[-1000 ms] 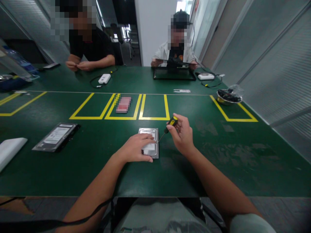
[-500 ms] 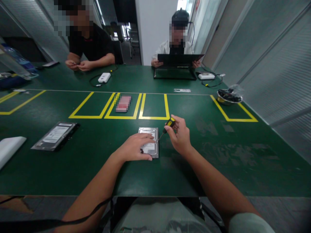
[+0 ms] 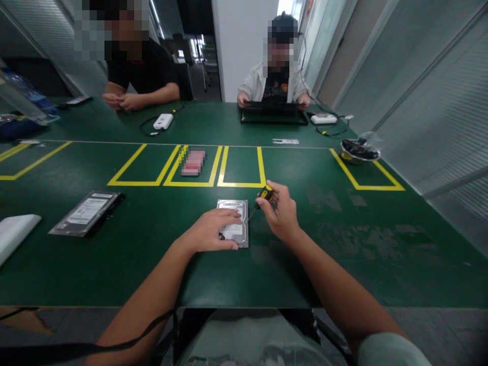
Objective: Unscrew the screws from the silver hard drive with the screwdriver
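A silver hard disk drive with a white label lies flat on the green table before me. Across its top rests my left hand, fingers stretched over the label and thumb along the near edge, holding it. A small dark thing I cannot make out shows by that hand's palm. My right hand pinches the yellow-and-black handle of a screwdriver. Its thin shaft slants down left to the drive's right edge; whether the tip sits on a screw is too small to tell.
To the left lies another drive in a clear bag, beside a white object. Yellow tape outlines cross the table, one around a blurred pink item. A metal bowl stands right. Two people sit opposite, one holding a black panel.
The screwdriver and my right hand have shifted only very slightly left. Across the table, a person has lowered the black panel towards the frame beneath it.
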`<state>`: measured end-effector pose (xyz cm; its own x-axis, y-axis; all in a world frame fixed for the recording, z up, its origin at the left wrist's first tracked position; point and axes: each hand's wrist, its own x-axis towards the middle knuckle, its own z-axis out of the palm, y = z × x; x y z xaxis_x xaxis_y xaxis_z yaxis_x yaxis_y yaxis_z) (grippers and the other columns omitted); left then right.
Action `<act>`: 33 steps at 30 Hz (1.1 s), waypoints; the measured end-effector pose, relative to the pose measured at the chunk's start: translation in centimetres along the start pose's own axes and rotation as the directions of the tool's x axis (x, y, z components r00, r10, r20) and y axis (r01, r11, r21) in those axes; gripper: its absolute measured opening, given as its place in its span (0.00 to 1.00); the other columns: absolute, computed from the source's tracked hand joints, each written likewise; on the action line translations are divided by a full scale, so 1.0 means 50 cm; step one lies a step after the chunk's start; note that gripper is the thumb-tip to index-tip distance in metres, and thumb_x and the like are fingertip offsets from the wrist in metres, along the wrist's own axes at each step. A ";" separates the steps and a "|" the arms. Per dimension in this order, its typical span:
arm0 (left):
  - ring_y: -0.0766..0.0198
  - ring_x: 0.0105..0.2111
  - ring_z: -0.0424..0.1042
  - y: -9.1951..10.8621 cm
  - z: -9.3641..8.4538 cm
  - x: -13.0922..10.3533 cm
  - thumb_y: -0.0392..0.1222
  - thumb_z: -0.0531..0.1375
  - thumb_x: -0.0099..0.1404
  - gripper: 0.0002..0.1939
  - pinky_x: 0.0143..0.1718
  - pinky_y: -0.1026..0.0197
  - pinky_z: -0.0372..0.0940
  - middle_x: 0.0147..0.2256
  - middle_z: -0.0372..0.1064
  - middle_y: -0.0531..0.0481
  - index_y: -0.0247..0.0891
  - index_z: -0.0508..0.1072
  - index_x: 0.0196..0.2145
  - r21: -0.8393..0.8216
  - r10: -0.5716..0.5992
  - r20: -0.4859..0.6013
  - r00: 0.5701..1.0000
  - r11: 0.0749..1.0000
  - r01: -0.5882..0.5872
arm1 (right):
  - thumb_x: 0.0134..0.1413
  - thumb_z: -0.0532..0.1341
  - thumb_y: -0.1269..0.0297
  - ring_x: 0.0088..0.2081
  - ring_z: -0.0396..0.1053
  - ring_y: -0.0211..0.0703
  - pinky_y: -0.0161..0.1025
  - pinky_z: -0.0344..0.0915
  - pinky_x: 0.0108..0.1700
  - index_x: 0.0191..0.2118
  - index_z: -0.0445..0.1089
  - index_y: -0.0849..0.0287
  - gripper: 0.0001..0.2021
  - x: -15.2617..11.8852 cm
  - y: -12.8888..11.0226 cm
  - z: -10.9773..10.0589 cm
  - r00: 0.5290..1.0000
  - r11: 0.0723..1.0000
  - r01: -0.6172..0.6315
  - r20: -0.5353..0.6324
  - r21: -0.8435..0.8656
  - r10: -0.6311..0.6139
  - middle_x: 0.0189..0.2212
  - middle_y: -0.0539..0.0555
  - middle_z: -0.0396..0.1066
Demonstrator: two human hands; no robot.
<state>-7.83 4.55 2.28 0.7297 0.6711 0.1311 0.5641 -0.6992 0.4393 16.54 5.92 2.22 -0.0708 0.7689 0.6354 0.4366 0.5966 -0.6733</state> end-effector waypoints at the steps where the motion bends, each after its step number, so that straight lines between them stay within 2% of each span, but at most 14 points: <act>1: 0.50 0.59 0.65 0.000 0.000 0.000 0.65 0.64 0.56 0.33 0.59 0.49 0.59 0.59 0.66 0.45 0.45 0.72 0.55 0.000 0.000 -0.002 1.000 1.000 0.000 | 0.61 0.61 0.59 0.36 0.74 0.42 0.42 0.73 0.40 0.58 0.59 0.55 0.22 0.001 -0.002 -0.001 1.000 1.000 0.022 0.002 -0.008 -0.022 0.40 0.55 0.73; 5: 0.50 0.58 0.66 -0.001 0.000 0.000 0.65 0.63 0.57 0.32 0.59 0.50 0.59 0.59 0.67 0.45 0.45 0.72 0.54 0.000 -0.002 -0.002 1.000 1.000 0.002 | 0.61 0.61 0.61 0.35 0.74 0.40 0.40 0.73 0.39 0.58 0.59 0.55 0.22 0.004 -0.009 -0.003 0.994 0.993 0.113 0.010 -0.029 -0.112 0.41 0.56 0.73; 16: 0.50 0.58 0.66 0.002 -0.002 0.002 0.63 0.63 0.57 0.31 0.58 0.49 0.60 0.58 0.67 0.45 0.45 0.72 0.53 -0.003 -0.002 0.003 1.000 1.000 0.002 | 0.60 0.63 0.61 0.32 0.73 0.37 0.36 0.73 0.36 0.58 0.59 0.55 0.22 0.000 -0.024 -0.008 0.968 0.962 0.250 0.016 -0.108 -0.250 0.39 0.54 0.73; 26: 0.50 0.57 0.66 0.000 0.001 0.003 0.64 0.63 0.58 0.31 0.58 0.50 0.60 0.58 0.67 0.45 0.44 0.72 0.53 -0.010 0.015 -0.008 1.000 1.000 -0.015 | 0.60 0.62 0.63 0.30 0.69 0.36 0.36 0.71 0.34 0.57 0.61 0.54 0.20 0.003 -0.044 -0.020 0.958 0.954 0.287 0.029 -0.092 -0.285 0.36 0.52 0.72; 33: 0.50 0.57 0.66 -0.002 0.002 0.003 0.65 0.63 0.57 0.31 0.57 0.50 0.60 0.57 0.67 0.46 0.45 0.72 0.53 0.002 0.013 -0.007 1.000 1.000 -0.013 | 0.61 0.61 0.65 0.32 0.68 0.37 0.38 0.69 0.35 0.53 0.67 0.54 0.15 0.013 -0.053 -0.029 0.959 0.959 0.281 0.047 -0.026 -0.280 0.40 0.53 0.72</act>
<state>-7.72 4.69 2.18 0.7343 0.6635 0.1433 0.5552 -0.7085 0.4357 16.62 4.52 4.96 -0.2320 0.5811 0.7801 0.4223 0.7826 -0.4574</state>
